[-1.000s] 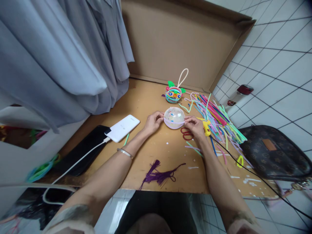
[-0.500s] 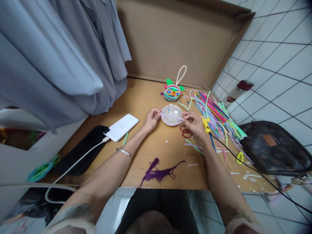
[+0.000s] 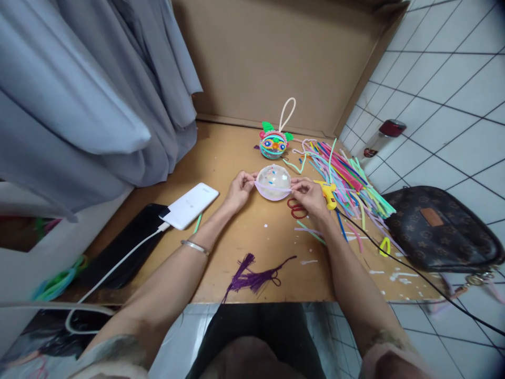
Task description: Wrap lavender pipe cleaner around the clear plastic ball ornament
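Observation:
Between my hands is a clear, round plastic ball (image 3: 272, 175) with small coloured specks. A thin lilac pipe cleaner (image 3: 273, 188) crosses the near side of the ball. My left hand (image 3: 240, 189) pinches its left end, fingertips close beside the ball. On the other side, my right hand (image 3: 310, 196) is closed on the right end. Whether the fingers also press on the ball I cannot tell. Red-handled scissors (image 3: 295, 209) lie beside my right hand, and a yellow glue gun (image 3: 328, 193) is just beyond it.
Behind the ball stands a decorated ball with a face (image 3: 273, 145) and a white loop. Loose coloured pipe cleaners (image 3: 347, 173) spread at right, near a brown bag (image 3: 442, 226). A purple tassel (image 3: 252, 279) lies in front. A white phone (image 3: 190, 205) with a cable is at left.
The lilac strip, straighter and slanted before, now lies more level and bowed along the ball's near side. Both hands keep their pinch. The whole view has shifted slightly.

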Demonstrator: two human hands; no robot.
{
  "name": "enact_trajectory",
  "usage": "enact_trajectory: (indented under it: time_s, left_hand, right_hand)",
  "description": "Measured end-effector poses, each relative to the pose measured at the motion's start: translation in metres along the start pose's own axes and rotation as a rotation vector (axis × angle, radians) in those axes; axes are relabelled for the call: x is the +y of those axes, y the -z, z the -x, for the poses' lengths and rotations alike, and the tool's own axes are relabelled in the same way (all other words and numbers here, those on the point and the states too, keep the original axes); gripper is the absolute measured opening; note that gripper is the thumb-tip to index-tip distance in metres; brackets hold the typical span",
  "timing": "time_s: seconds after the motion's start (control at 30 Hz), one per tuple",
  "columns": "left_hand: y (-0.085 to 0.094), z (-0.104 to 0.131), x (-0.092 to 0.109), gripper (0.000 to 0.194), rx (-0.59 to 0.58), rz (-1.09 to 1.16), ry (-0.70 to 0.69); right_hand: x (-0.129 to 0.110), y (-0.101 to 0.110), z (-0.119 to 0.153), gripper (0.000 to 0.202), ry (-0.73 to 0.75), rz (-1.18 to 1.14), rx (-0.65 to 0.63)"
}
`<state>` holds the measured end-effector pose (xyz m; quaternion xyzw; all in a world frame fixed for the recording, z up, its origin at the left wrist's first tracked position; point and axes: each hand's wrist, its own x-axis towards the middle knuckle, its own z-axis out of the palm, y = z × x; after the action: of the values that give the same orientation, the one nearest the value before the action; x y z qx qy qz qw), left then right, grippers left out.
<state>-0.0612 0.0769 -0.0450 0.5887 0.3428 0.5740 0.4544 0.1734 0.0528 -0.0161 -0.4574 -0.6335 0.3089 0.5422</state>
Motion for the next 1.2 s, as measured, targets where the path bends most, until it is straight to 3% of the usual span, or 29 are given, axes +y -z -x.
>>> enact_trajectory:
  time_s: [0.77,1.2]
  left_hand:
    - [-0.004,0.003,0.011,0.004,0.007,-0.072,0.071]
    - [-0.002,0.002,0.008,0.012,0.008,-0.106,0.043]
  right_hand:
    - [0.010,-0.005,0.001,0.014,-0.079,-0.086,0.138]
    - [0.014,0.001,0.000,0.005,-0.075,-0.046,0.068]
